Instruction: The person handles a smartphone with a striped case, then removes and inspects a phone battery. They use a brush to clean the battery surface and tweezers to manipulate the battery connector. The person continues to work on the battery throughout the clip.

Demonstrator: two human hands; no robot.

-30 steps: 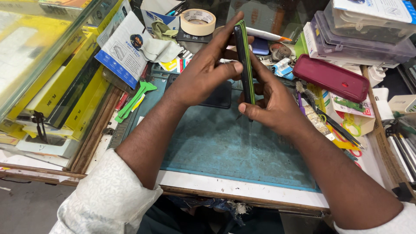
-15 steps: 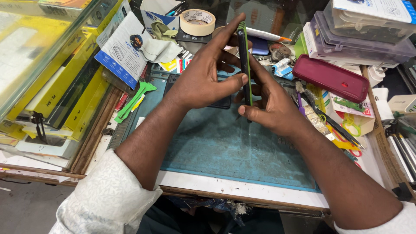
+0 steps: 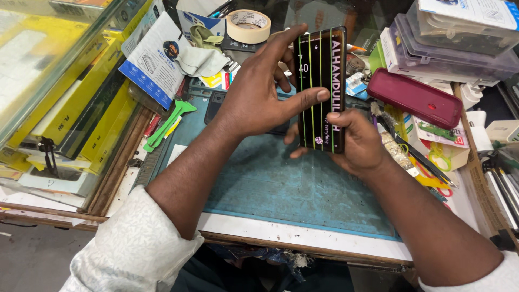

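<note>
The phone (image 3: 321, 89) stood upright above the blue mat (image 3: 281, 189), its lit screen streaked with green lines facing me; my right hand (image 3: 357, 143) gripped its lower edge from behind; my left hand (image 3: 259, 94) curled around its left side, thumb pressed on the glass; a maroon case (image 3: 413, 97) lay near on the tabletop (image 3: 303, 238).

phone screen (image 3: 321, 89) lit, dark, green vertical lines, centre | blue-white packet (image 3: 154, 57) upper left | yellow boxes (image 3: 81, 103) left

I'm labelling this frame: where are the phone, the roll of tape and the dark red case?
phone (image 3: 320, 86): head view, on its lit screen.
roll of tape (image 3: 248, 26): head view, on its top rim.
dark red case (image 3: 413, 98): head view, on its back.
</note>
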